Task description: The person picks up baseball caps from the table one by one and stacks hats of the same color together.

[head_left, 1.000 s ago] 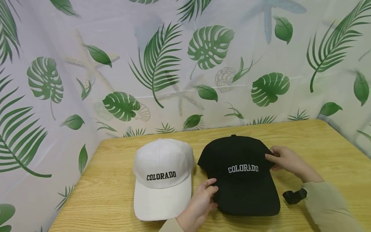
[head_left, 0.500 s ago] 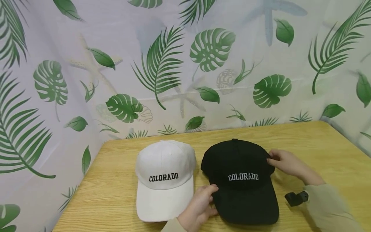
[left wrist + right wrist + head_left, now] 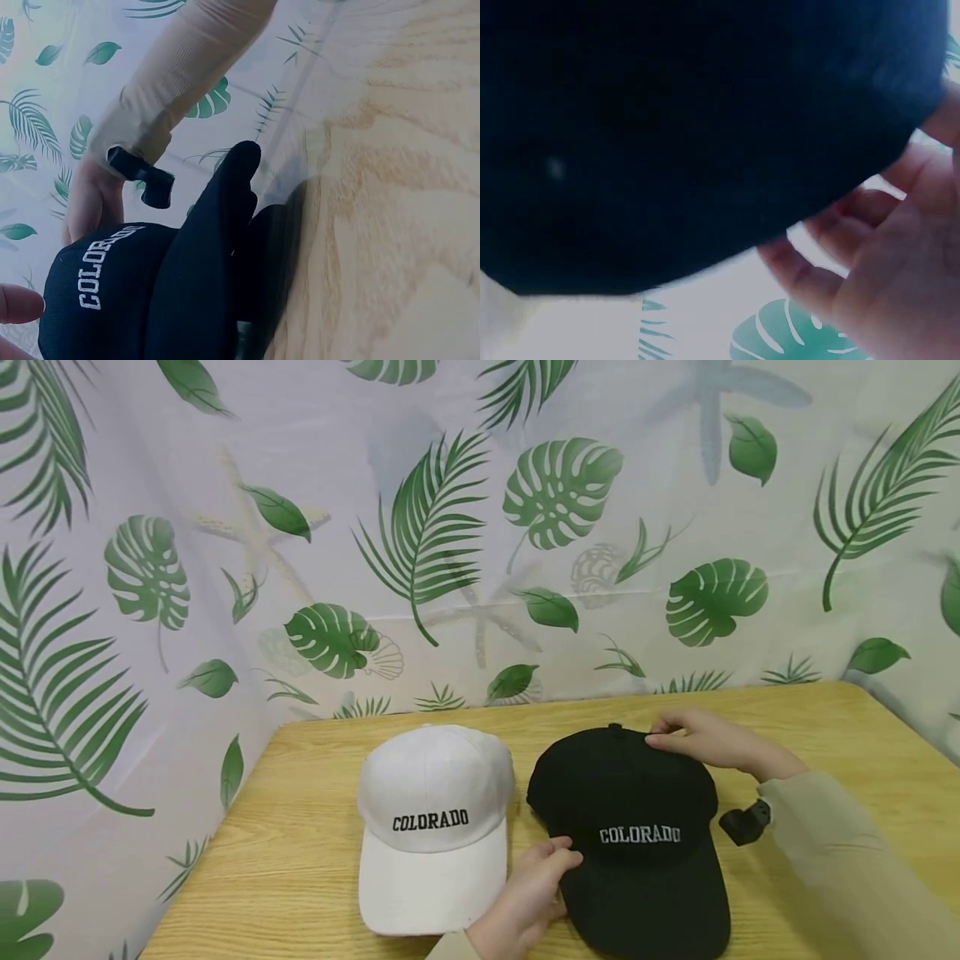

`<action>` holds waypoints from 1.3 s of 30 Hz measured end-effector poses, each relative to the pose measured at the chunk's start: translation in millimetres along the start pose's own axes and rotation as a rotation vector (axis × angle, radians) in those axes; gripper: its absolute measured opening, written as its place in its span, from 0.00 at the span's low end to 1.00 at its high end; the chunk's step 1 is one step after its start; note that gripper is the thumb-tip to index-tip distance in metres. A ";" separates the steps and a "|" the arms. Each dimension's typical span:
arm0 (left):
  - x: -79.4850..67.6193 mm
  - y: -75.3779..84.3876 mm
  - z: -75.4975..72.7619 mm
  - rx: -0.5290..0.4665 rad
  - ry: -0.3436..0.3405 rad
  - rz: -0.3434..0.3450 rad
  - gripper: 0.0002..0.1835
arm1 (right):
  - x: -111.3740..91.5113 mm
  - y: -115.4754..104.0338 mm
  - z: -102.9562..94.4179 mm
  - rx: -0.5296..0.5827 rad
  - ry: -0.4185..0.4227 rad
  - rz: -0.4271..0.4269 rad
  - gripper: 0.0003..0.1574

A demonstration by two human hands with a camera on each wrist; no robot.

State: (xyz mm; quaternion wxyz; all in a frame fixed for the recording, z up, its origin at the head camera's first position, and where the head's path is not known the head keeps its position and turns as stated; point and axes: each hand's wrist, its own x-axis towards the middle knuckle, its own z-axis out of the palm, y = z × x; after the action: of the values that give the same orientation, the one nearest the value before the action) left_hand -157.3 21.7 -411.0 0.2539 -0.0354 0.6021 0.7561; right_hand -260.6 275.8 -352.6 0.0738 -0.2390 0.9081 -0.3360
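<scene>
A black baseball cap [image 3: 630, 793] with white COLORADO lettering lies on the wooden table, brim toward me. My left hand [image 3: 528, 893] grips the left side of its brim, thumb on top and the other fingers partly hidden beneath. At the crown's upper right, my right hand [image 3: 701, 743] holds the cloth near the top button, with the thumb in front. In the right wrist view its bent fingers [image 3: 802, 281] meet the dark crown's edge. To the left sits a white baseball cap [image 3: 435, 827] with black COLORADO lettering, its brim beside my left wrist.
The table [image 3: 270, 852] has light wood grain and a far edge close to a leaf-patterned cloth backdrop [image 3: 450, 527]. A small black device [image 3: 745, 823] is worn at my right sleeve cuff.
My right hand has moved from the black cap's right side up and left to the top of its crown. The black cap has come slightly nearer; my left hand stays at the brim.
</scene>
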 end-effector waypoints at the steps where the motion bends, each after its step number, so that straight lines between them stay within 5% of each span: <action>1: 0.3 -0.5 -0.1 0.009 -0.006 0.002 0.30 | 2.8 -0.3 -0.8 0.007 -0.019 -0.005 0.14; 9: 2.1 -7.0 -0.9 0.044 0.025 0.040 0.29 | 23.9 2.3 2.6 -0.059 -0.039 -0.003 0.13; 17: 3.0 -4.1 -1.3 -0.120 0.054 -0.033 0.35 | 24.3 8.6 10.5 -0.183 0.080 0.050 0.14; 23: 1.1 -5.5 -2.2 -0.194 -0.013 -0.088 0.30 | 18.1 16.2 8.7 -0.182 0.156 0.156 0.15; 29: 1.8 -12.2 -0.7 -0.288 -0.055 -0.073 0.28 | 11.0 14.4 10.9 -0.223 0.184 0.223 0.15; 39: 3.0 -19.5 2.6 -0.343 -0.062 -0.064 0.25 | 0.1 8.1 13.6 -0.193 0.167 0.211 0.18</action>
State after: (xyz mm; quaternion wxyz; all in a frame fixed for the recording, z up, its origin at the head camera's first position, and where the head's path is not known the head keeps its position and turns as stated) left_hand -151.0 28.0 -428.8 0.2865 -0.0739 0.4546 0.8401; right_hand -259.8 273.3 -368.2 0.0096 -0.1196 0.9592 -0.2561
